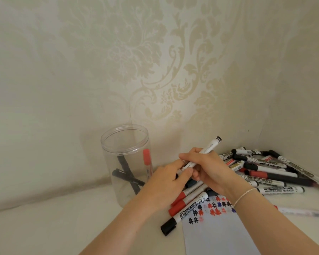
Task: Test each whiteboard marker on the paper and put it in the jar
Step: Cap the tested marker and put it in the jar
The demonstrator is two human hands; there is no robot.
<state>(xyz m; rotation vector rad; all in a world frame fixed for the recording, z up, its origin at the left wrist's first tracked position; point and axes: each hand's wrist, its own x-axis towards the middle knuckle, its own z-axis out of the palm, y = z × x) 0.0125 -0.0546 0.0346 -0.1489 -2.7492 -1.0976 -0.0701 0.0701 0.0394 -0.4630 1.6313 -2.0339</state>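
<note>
Both hands meet on one marker (203,152): right hand (208,168) grips its barrel, left hand (170,181) pinches the lower end; a sharp tug could stripe fingers or scatter the loose markers (190,201) beneath

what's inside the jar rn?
The clear jar holds two dark markers crossing each other and one red-capped marker upright against its right wall. The left hand covers the lower right wall, so anything more there is hidden.

The jar (125,162) is placed left of centre; markers (271,170) are heaped at right, paper (219,234) lies lower centre.
</note>
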